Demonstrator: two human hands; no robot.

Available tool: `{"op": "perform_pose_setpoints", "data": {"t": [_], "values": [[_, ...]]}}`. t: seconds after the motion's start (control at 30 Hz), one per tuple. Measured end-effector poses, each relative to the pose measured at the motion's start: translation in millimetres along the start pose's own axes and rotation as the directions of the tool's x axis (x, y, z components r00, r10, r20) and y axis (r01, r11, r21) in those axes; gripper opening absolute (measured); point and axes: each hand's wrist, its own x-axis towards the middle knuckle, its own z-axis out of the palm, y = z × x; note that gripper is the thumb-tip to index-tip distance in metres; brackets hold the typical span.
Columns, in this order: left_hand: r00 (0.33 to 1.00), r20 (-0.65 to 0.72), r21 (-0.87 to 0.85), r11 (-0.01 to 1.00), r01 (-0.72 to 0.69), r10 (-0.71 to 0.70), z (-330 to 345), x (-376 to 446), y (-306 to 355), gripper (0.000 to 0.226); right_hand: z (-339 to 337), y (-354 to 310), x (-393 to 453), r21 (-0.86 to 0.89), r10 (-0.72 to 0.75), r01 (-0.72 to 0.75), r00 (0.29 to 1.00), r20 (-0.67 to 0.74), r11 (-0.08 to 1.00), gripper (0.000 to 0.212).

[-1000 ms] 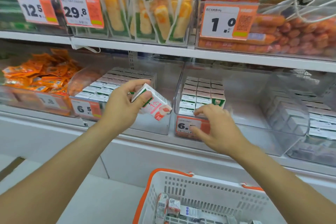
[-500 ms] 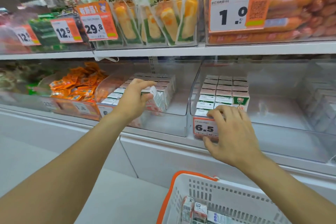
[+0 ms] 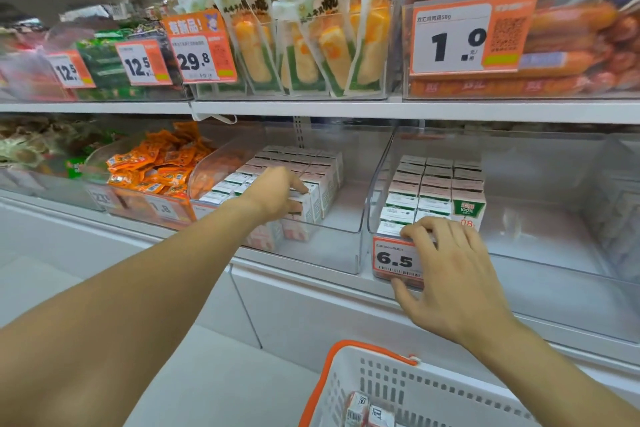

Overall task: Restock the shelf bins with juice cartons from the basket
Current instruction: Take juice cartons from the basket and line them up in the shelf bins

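My left hand reaches into the left clear bin and grips a white and pink juice carton, set upright against the front of the carton rows. My right hand holds the front edge of the right clear bin, fingers curled over the rim above the 6.5 price tag, thumb underneath. That bin holds rows of green-label cartons. The white basket with an orange rim sits at the bottom, a few cartons in it.
Orange snack packets fill the bin to the left. The shelf above carries corn packs, sausages and price tags. The right halves of both carton bins show bare floor. White shelf base below.
My left hand has carried the carton from in front of the shelf into the left bin, up against the row. My right hand keeps its hold on the right bin's front; the view moved closer.
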Motion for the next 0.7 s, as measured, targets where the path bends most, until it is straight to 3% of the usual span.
{"op": "perform_pose_setpoints", "data": {"t": [0.1,0.17,0.23,0.27,0.33,0.37,0.5,0.6,0.7], "values": [[0.987,-0.158,-0.043,0.998,-0.045,0.038,-3.2,-15.5,1.1,0.039,-2.1,4.2,-2.5,0.02,-0.029,0.028,0.998,0.051,0.999,0.061],[0.935,-0.336,-0.073,0.986,-0.148,0.115,-1.0,-35.9,8.2,0.025,-6.3,7.1,-5.2,0.114,-0.03,0.025,0.998,0.047,0.993,0.06],[0.867,-0.444,-0.085,0.953,-0.292,0.226,6.3,-62.6,23.0,0.006,-13.3,6.6,-10.9,0.24,-0.033,0.046,0.998,-0.057,0.97,0.05],[0.863,-0.424,-0.108,0.931,-0.35,0.275,12.2,-77.5,31.8,0.002,-17.5,4.6,-15.4,0.271,-0.049,0.085,0.989,-0.139,0.959,0.041],[0.902,-0.223,-0.196,0.89,-0.412,0.369,28.4,-105.8,48.6,0.005,-26.2,0.8,-28.0,0.306,-0.106,0.177,0.966,-0.235,0.936,0.026],[0.907,-0.077,-0.231,0.878,-0.42,0.414,38.8,-118.5,55.7,0.005,-29.1,-0.2,-35.1,0.338,-0.136,0.206,0.966,-0.219,0.919,0.02],[0.81,0.352,-0.287,0.878,-0.383,0.468,100.2,-158.6,70.4,0.009,-18.0,11.2,-74.2,0.429,-0.195,0.124,0.973,0.126,0.895,0.008],[0.785,0.488,-0.316,0.916,-0.247,0.381,158.2,-182.6,70.0,0.012,4.0,32.9,-118.7,0.427,-0.079,-0.118,0.906,0.415,0.896,0.01],[0.826,0.49,-0.285,0.946,-0.151,0.28,213.1,-204.2,63.9,0.019,18.9,56.2,-167.6,0.331,0.015,-0.296,0.766,0.643,0.896,0.006]]}}
